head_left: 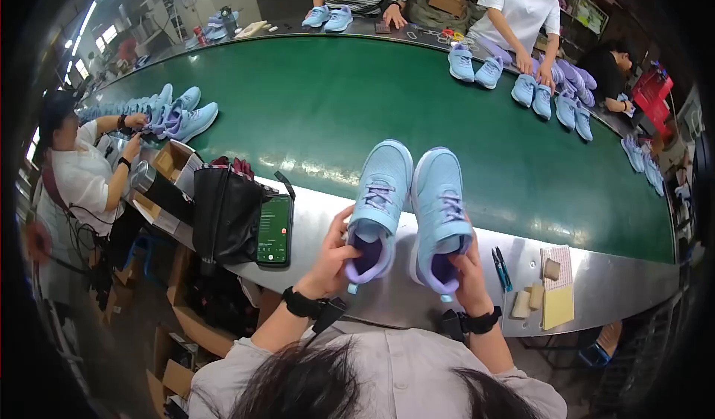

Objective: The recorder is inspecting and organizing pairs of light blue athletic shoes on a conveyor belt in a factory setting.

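By the bench's near edge (pixel 383 305), left hand (pixel 332 264) and right hand (pixel 471 279) each pinch a blue shoe (pixel 380 214) by its collar, seemingly for steadiness.

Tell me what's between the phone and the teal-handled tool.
The head view shows, left to right: the left hand, one blue shoe, a second shoe and the right hand.

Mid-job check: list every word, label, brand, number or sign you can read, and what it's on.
No text is legible.
Phone screen: small lines of text, too small to read.
Red-patterned sheet: fine marks, too small to read.
Left blue shoe and right blue shoe: no lettering I can make out.
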`<state>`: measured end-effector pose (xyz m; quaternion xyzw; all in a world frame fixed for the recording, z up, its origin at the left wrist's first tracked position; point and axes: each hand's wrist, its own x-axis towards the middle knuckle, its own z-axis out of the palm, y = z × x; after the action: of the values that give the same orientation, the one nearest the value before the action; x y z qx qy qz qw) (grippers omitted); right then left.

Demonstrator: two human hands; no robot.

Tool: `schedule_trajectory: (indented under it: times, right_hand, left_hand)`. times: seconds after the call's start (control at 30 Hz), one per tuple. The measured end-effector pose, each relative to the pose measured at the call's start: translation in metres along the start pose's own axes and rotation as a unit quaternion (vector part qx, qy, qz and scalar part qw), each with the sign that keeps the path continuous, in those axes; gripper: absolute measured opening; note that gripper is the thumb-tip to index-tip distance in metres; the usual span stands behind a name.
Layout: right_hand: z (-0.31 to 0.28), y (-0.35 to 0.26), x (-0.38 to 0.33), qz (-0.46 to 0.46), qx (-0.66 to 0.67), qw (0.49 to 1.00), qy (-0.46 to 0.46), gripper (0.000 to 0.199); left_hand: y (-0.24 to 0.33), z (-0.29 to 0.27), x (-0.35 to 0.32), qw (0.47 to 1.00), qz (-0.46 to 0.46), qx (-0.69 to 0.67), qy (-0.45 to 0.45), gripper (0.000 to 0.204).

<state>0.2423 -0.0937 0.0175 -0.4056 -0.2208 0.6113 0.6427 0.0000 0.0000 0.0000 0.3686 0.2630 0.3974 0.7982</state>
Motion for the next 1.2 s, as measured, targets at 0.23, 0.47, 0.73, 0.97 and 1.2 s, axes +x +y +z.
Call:
schedule_trajectory:
  times: [0.23, 0.47, 0.73, 0.97, 1.2]
  right_hand:
    - [0.017, -0.003, -0.017, -0.337, -0.606, 0.713, 0.099, 0.073]
    - [0.016, 0.009, -0.023, -0.275, -0.742, 0.602, 0.104, 0.076]
    - [0.006, -0.005, -0.01, -0.09, -0.433, 0.89, 0.111, 0.06]
    - [-0.001, 0.022, -0.017, -0.037, -0.375, 0.925, 0.043, 0.046]
    - [-0.02, 0.005, -0.014, -0.11, -0.579, 0.806, 0.056, 0.036]
  left_hand:
    - [0.017, 0.01, -0.028, 0.754, 0.267, 0.582, 0.147, 0.076]
    - [0.003, 0.015, -0.038, 0.659, 0.23, 0.7, 0.152, 0.08]
    - [0.009, 0.007, -0.029, 0.948, -0.02, 0.28, 0.146, 0.059]
    - [-0.019, 0.013, -0.027, 0.95, 0.015, 0.29, 0.116, 0.051]
    - [-0.004, 0.063, -0.051, 0.673, 0.151, 0.724, 0.018, 0.058]
